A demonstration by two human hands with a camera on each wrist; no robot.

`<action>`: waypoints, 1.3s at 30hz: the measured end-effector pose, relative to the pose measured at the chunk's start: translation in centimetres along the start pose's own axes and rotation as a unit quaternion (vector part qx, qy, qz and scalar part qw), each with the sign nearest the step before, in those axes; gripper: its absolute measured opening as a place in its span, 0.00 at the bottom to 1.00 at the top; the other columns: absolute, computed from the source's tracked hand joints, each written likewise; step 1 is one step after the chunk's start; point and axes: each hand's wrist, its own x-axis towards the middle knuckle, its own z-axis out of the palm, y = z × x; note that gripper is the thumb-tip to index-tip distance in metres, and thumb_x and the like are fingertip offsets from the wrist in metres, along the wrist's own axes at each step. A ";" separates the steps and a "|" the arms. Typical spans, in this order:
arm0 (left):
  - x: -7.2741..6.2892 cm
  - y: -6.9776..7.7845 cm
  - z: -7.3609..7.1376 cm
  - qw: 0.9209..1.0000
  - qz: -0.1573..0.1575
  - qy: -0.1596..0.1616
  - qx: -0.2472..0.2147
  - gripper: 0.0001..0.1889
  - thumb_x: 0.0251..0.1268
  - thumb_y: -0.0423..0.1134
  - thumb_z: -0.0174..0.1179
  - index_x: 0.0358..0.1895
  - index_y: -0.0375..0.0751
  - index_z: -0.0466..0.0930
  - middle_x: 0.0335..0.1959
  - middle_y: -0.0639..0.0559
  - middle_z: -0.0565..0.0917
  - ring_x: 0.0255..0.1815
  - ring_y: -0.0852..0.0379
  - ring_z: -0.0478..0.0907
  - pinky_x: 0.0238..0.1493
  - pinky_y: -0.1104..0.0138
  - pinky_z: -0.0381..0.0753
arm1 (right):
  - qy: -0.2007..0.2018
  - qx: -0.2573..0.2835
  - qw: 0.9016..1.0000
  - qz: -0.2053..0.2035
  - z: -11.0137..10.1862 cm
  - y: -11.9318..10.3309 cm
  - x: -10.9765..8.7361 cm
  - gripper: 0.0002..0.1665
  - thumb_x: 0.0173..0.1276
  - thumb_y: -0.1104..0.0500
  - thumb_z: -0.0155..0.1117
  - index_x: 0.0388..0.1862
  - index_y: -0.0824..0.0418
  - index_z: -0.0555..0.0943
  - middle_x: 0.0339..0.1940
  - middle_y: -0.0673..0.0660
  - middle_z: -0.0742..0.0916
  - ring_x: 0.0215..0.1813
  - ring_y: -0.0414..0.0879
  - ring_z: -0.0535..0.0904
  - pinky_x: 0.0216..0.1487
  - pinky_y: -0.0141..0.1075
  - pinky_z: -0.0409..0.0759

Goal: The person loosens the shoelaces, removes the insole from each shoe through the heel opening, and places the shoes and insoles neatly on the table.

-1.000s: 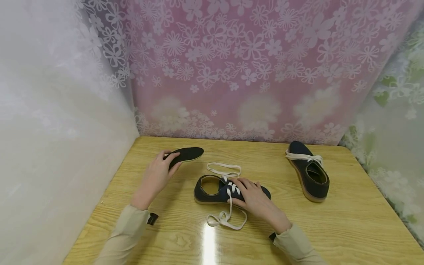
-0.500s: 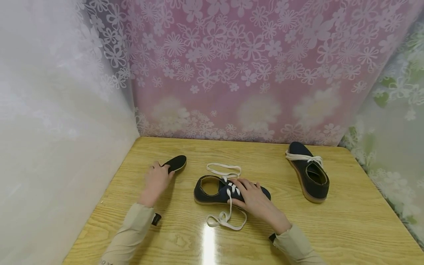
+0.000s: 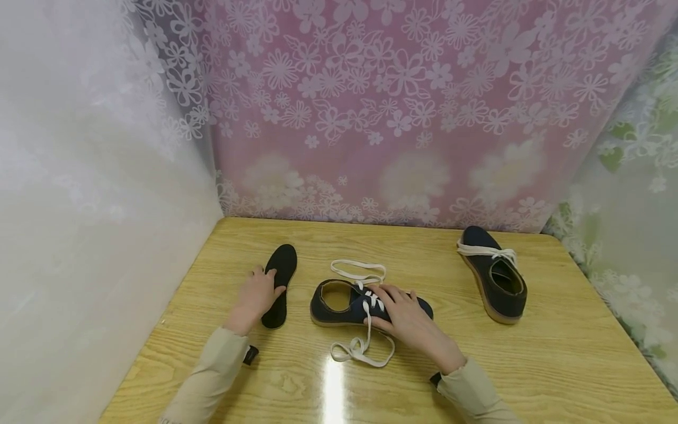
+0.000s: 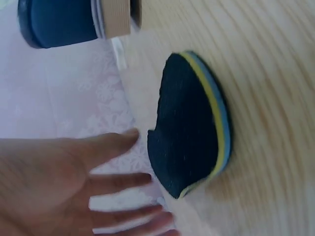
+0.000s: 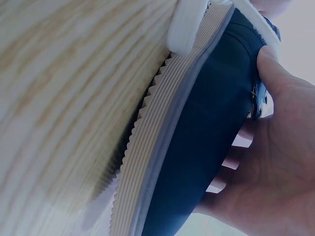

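A black insole (image 3: 281,265) lies flat on the wooden table at the left. My left hand (image 3: 257,294) is right beside it, fingers spread and fairly straight, overlapping its left edge in the head view. The left wrist view shows the insole's yellow and blue layered edge (image 4: 221,130), with the hand (image 4: 64,182) holding nothing. My right hand (image 3: 408,318) grips the front of a dark blue canvas shoe (image 3: 331,316), thumb on the near side and fingers over the far side. Its opening faces left, and its white laces (image 3: 360,353) hang loose on both sides.
A second dark blue shoe (image 3: 489,282) stands at the back right, its white laces wrapped around it and tied. The wooden table (image 3: 556,365) meets a pink floral curtain (image 3: 371,147) at the back and a pale wall covering (image 3: 106,235) at the left.
The left hand has lowered the insole onto the table, turned it from sideways to lengthwise and let go. The right hand and the shoe have stayed put.
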 end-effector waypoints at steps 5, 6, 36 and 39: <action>-1.4 -0.5 -0.6 0.998 0.051 -0.040 -0.026 0.31 0.72 0.51 0.62 0.70 0.34 0.72 0.69 0.29 0.71 0.65 0.30 0.72 0.52 0.42 0.81 | -0.001 0.000 1.000 0.000 0.0 0.0 0.0 0.43 0.73 0.37 0.61 0.78 0.58 0.66 0.70 0.66 0.74 0.69 0.66 0.72 0.67 0.71 0.62; -1.8 -0.6 -0.7 0.996 0.061 -0.060 -0.034 0.32 0.73 0.51 0.62 0.72 0.34 0.70 0.71 0.29 0.69 0.67 0.30 0.71 0.56 0.40 0.78 | -0.002 0.001 1.000 0.001 0.0 0.0 0.0 0.43 0.73 0.36 0.60 0.78 0.58 0.66 0.70 0.66 0.74 0.69 0.66 0.72 0.67 0.71 0.62; 4.3 -3.7 1.4 0.963 0.074 -0.200 -0.167 0.36 0.77 0.42 0.58 0.80 0.35 0.54 0.81 0.33 0.48 0.79 0.31 0.52 0.67 0.25 0.51 | -0.002 0.006 1.000 0.005 0.3 0.2 0.2 0.44 0.73 0.36 0.60 0.79 0.57 0.65 0.71 0.65 0.73 0.69 0.67 0.72 0.67 0.72 0.61; 4.5 -3.3 1.3 0.964 0.069 -0.199 -0.165 0.36 0.75 0.42 0.60 0.80 0.35 0.56 0.81 0.32 0.50 0.78 0.31 0.53 0.68 0.26 0.52 | 0.000 0.011 1.000 0.004 0.2 0.3 -0.1 0.45 0.72 0.36 0.61 0.80 0.57 0.63 0.73 0.65 0.72 0.71 0.67 0.70 0.68 0.72 0.60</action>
